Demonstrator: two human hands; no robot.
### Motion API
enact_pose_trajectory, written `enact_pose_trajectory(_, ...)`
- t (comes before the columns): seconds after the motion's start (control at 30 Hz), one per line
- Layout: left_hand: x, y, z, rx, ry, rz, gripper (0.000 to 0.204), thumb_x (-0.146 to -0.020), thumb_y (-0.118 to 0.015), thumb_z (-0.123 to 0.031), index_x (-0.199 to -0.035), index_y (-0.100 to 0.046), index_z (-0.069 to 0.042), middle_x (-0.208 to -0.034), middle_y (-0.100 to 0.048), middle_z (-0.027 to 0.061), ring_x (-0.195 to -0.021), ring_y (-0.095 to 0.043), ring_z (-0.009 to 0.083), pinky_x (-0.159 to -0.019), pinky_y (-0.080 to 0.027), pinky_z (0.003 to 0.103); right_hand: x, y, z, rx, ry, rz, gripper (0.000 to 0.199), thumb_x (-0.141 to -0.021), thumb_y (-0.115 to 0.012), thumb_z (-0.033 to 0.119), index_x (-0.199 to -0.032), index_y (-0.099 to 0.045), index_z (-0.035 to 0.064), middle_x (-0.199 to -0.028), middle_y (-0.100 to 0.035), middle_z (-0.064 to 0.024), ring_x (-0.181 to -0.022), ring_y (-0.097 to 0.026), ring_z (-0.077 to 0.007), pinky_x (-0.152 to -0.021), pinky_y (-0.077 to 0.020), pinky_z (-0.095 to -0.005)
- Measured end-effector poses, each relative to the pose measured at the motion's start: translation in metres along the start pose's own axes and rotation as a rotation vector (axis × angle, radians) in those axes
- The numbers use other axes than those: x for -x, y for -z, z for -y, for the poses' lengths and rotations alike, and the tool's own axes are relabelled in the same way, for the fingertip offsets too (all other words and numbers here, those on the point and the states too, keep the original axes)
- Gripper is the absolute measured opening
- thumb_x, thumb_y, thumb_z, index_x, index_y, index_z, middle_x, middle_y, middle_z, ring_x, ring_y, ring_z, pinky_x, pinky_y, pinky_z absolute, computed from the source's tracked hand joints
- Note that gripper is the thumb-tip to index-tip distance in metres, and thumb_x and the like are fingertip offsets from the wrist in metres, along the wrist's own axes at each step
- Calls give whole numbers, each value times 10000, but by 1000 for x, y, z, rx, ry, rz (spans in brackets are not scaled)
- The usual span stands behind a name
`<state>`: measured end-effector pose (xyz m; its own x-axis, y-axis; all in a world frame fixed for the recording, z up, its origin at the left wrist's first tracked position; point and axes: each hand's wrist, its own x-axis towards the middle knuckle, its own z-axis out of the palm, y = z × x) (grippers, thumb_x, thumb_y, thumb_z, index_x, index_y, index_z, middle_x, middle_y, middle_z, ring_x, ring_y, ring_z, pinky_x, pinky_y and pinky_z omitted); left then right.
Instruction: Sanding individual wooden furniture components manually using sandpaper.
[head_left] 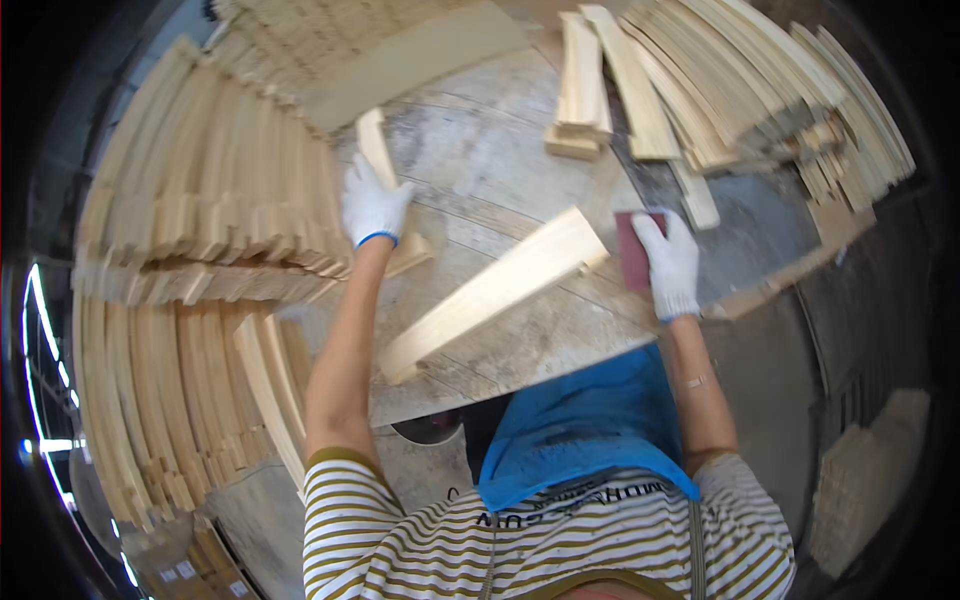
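Note:
My left hand, in a white glove with a blue cuff, is closed around a narrow pale wooden piece beside the left stack; the hand covers its near part. At the right of the table, my gloved right hand grips a dark red sheet of sandpaper, thumb on top. Between my hands a longer, tapered wooden board lies slantwise on the worn tabletop, touched by neither hand.
Tall stacks of wooden slats line the left side, with more slats lower down. Another pile fills the far right, and a few loose boards lie beside it. A blue apron hangs at the table's near edge.

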<state>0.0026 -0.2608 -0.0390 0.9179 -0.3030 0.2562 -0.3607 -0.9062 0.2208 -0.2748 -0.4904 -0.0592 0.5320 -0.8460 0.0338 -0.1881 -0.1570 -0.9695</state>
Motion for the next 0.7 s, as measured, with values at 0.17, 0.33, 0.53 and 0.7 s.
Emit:
enact_pose_trajectory(0.17, 123, 58, -66, 221, -566, 291, 811, -703, -759, -241, -1390, -381, -31, -1346, -471, 227, -1221, -484, 358, -1004, -406, 410, -7, 10, 6, -108, -113, 64, 277, -849, -675, 255, -941, -646, -5, -818, -656, -52, -703, -566, -89, -651, -471, -248)
enact_pose_trajectory(0.33, 157, 47, -63, 165, -524, 374, 809, -713, -746, -259, -1408, -373, -79, -1300, -515, 173, -1150, -519, 339, -943, -431, 408, -9, 4, -4, -132, -121, 81, 282, -850, -670, 258, -949, -651, -6, -816, -660, -60, -700, -578, -91, -627, -479, -255)
enact_pose_trajectory(0.53, 174, 42, -73, 74, -663, 179, 702, -747, -718, -244, -1362, -423, -80, -1259, -529, 145, -1103, -541, 312, -891, -437, 405, -29, -26, -3, -84, -115, 168, 433, -832, -646, 366, -1019, -649, -24, -941, -689, -155, -830, -657, -211, -745, -497, -317)
enact_pose_trajectory(0.7, 182, 33, -72, 33, -655, 30, 667, -754, -713, -258, -1339, -444, -85, -1239, -534, 133, -1082, -541, 292, -887, -429, 396, -29, -24, 1, 541, 66, 298, 456, -816, -545, 451, -1043, -646, 69, -1026, -643, -220, -959, -608, -396, -817, -480, -430)
